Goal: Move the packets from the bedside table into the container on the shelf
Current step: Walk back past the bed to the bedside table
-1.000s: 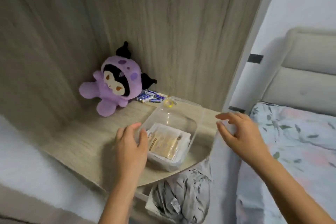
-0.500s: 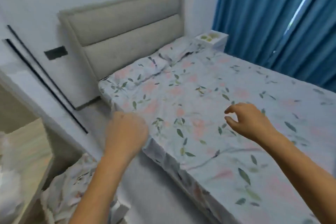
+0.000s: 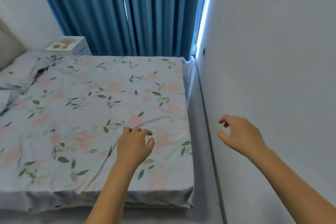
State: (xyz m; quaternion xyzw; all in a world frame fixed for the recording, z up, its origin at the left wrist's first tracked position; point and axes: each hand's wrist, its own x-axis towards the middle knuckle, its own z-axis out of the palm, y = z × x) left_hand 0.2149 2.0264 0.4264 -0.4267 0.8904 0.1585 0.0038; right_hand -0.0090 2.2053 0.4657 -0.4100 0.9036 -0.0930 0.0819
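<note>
Nearest, left hand point(image 3: 134, 146) and right hand point(image 3: 240, 133) both empty, fingers loosely curled and apart, gripping nothing. Beneath and beyond, floral bed point(image 3: 94, 114). Far left corner by the blue curtain point(image 3: 127, 11): white bedside table point(image 3: 70, 45), yellowish packets point(image 3: 61, 44) on top, too small to count. Likely in transit to fetch packets; next, rounding the bed to reach them. Container out of view.

Bed sheet point(image 3: 94, 107): matt floral-print cloth, lightly creased; curtain point(image 3: 127, 11): blue cloth in soft vertical folds; wall point(image 3: 272, 60): smooth matt painted finish; bedside table point(image 3: 72, 47): white, smooth top; headboard point(image 3: 7, 45): padded grey upholstery.
</note>
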